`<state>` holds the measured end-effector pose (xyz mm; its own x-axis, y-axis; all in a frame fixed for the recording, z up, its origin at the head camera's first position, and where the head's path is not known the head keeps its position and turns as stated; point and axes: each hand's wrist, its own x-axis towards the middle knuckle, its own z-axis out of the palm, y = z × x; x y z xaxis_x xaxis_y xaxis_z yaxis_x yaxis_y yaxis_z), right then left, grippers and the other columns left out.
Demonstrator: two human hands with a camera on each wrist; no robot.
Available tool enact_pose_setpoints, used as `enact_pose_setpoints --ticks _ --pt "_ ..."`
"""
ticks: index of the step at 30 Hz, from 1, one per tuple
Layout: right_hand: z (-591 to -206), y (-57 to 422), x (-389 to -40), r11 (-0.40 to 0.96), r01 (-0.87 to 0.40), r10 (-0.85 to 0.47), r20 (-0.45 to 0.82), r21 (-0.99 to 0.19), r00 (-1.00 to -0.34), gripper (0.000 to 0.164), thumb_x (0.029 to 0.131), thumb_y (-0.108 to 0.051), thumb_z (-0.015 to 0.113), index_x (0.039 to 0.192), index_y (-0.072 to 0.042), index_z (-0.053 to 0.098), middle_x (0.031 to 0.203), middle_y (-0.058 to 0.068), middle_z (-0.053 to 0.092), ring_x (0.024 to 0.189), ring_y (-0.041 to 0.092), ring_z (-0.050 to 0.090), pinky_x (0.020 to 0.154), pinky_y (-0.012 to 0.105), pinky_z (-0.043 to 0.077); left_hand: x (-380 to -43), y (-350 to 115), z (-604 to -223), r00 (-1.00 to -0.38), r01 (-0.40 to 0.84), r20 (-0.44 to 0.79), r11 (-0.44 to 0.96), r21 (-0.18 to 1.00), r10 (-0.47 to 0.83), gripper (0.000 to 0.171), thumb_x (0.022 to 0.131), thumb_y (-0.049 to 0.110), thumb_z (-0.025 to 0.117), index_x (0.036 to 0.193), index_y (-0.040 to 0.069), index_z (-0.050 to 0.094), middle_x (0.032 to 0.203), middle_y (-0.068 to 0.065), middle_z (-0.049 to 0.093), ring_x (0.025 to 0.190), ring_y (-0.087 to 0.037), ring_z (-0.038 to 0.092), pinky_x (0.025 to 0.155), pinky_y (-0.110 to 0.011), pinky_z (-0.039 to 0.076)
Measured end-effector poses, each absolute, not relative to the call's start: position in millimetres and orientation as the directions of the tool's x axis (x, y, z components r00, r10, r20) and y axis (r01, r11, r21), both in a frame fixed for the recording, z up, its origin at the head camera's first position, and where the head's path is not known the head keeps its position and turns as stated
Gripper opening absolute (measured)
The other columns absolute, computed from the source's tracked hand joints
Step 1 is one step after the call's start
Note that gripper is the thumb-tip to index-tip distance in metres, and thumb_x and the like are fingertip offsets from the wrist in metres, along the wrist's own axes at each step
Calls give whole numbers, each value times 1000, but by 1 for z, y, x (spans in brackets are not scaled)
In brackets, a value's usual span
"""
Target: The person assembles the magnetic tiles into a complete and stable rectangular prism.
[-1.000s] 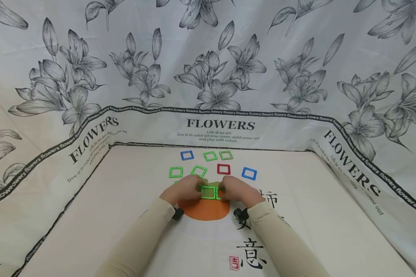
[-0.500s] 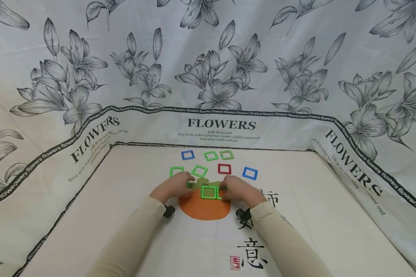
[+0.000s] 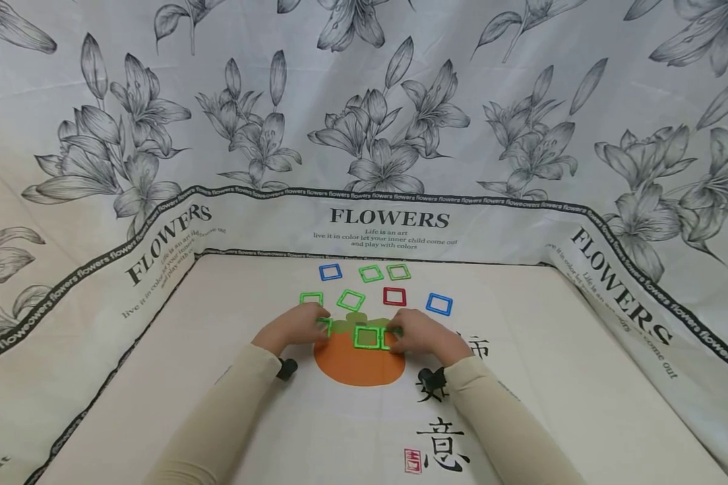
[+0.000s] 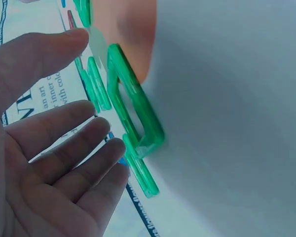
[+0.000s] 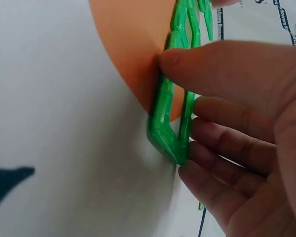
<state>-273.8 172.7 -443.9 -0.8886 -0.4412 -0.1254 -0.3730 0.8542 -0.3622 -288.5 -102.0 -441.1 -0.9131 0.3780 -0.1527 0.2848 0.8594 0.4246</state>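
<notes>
Though part-hidden, grn frame (image 5: pixel 162 96) in pinch of R hand (image 3: pixel 422 332); L hand (image 3: pixel 293 326) spread nr part-cvrd 2nd frame (image 4: pixel 140 102).

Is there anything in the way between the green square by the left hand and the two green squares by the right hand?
No, nothing I can see. Between the green square by the left hand and the two green squares by the right hand, there's only flat tablecloth with printed leaves.

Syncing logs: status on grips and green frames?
Left grip empty, near single green frame. Right grip pinching right end of edge-to-edge green pair. Nothing visibly blocking.
</notes>
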Motion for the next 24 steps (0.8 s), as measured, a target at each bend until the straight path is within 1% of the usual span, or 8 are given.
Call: enact_pose_setpoints --ticks 5,9,13,18,24 --pt "-441 174 -273 850 -383 -455 -139 -362 -880 39 79 -23 77 116 -12 72 107 -2 62 92 14 52 84 30 51 -288 -104 -443 -918 261 -170 869 421 358 50 79 26 74 125 8 64 131 -7 60 115 -22 55 105 -41 46" --pt "-441 172 -273 851 -398 -465 -140 -343 -874 37 80 -20 76 115 -11 71 107 0 62 91 15 52 82 29 51 -289 -105 -445 -918 265 -171 875 405 357 50 79 25 74 124 7 64 129 -7 61 110 -21 56 103 -41 47" --pt "-439 170 -271 850 -421 -481 -140 -317 -865 31 81 -18 75 111 -9 72 103 1 62 88 16 51 80 29 50 -290 -105 -447 -920 261 -175 880 398 352 51 79 23 74 126 6 63 129 -7 62 104 -20 56 102 -39 48" --pt "-438 169 -270 860 -393 -460 -158 -326 -874 32 82 -18 75 112 -10 72 104 1 62 90 16 51 80 29 51 -293 -104 -451 -913 265 -187 874 408 364 52 80 21 74 127 5 62 127 -7 63 97 -19 55 100 -39 49" --pt "-439 170 -270 859 -372 -448 -165 -351 -879 34 82 -20 77 114 -10 72 105 0 62 91 16 52 81 30 52 -295 -103 -452 -908 283 -187 878 386 375 50 80 21 75 127 5 62 127 -7 64 103 -19 57 102 -41 48"
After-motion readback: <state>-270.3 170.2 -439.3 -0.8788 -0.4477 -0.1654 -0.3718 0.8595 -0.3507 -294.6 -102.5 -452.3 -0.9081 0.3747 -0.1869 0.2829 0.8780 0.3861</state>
